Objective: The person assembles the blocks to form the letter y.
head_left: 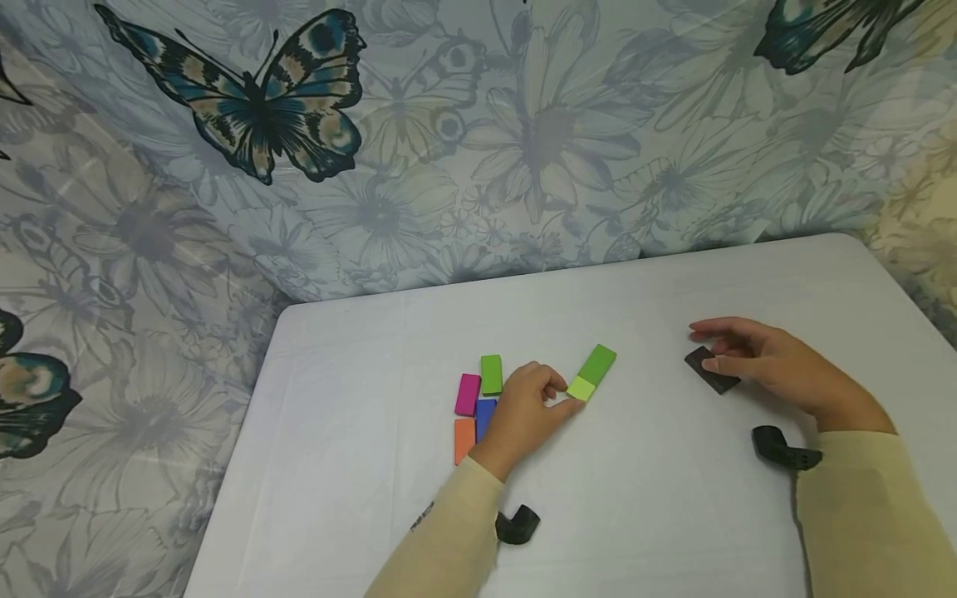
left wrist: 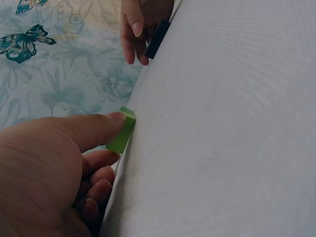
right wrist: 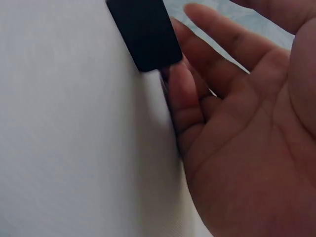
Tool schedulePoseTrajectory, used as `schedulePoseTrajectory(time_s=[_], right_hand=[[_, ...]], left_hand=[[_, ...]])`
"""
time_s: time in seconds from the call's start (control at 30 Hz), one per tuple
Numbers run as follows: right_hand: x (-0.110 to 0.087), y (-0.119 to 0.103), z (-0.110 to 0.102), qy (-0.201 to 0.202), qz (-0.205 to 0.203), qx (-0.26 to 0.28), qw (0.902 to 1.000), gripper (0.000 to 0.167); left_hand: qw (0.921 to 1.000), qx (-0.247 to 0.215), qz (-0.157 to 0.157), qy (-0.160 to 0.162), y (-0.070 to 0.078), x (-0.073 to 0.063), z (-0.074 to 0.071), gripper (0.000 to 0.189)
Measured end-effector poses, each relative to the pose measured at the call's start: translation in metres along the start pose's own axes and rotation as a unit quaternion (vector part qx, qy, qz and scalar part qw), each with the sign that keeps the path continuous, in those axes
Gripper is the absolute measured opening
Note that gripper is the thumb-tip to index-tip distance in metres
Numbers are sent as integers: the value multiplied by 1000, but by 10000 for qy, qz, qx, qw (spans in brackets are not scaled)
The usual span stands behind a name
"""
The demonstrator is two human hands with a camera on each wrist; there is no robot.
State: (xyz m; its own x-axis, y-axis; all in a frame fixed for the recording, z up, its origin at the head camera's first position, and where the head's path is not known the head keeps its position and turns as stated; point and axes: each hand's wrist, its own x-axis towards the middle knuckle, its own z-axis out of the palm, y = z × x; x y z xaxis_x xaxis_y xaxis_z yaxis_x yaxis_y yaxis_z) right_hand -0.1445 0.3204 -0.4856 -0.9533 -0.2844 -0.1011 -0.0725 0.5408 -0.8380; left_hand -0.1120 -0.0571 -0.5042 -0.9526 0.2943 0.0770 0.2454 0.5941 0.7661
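Note:
Near the middle of the white table, my left hand [head_left: 527, 411] pinches the near end of a green block [head_left: 598, 364] between thumb and fingers. Its near end shows a paler green. In the left wrist view the thumb [left wrist: 101, 129] lies along that block, with the other fingers curled below. Farther right, my right hand [head_left: 785, 370] grips a flat black block [head_left: 710, 371], thumb over its edge. The right wrist view shows the black block [right wrist: 148, 34] at the fingertips, partly cut off by the frame.
Left of my left hand lie a second green block [head_left: 491, 374], a magenta block [head_left: 467, 394], an orange block [head_left: 464, 440] and a blue block [head_left: 484, 415], partly covered by the hand. The table [head_left: 359, 399] meets a butterfly-patterned cloth [head_left: 419, 208] at its far edge.

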Motion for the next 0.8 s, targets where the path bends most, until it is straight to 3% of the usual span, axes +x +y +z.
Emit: schedulePoseTrajectory(time_s=[0.43, 0.8], right_hand=[[-9, 10, -12, -868, -799, -11, 9930, 60], [-11, 7, -14, -1120, -316, 189, 9930, 67]], left_hand=[[10000, -55, -38, -14, 0, 0, -1, 24], [10000, -35, -50, -41, -1, 0, 0, 24]])
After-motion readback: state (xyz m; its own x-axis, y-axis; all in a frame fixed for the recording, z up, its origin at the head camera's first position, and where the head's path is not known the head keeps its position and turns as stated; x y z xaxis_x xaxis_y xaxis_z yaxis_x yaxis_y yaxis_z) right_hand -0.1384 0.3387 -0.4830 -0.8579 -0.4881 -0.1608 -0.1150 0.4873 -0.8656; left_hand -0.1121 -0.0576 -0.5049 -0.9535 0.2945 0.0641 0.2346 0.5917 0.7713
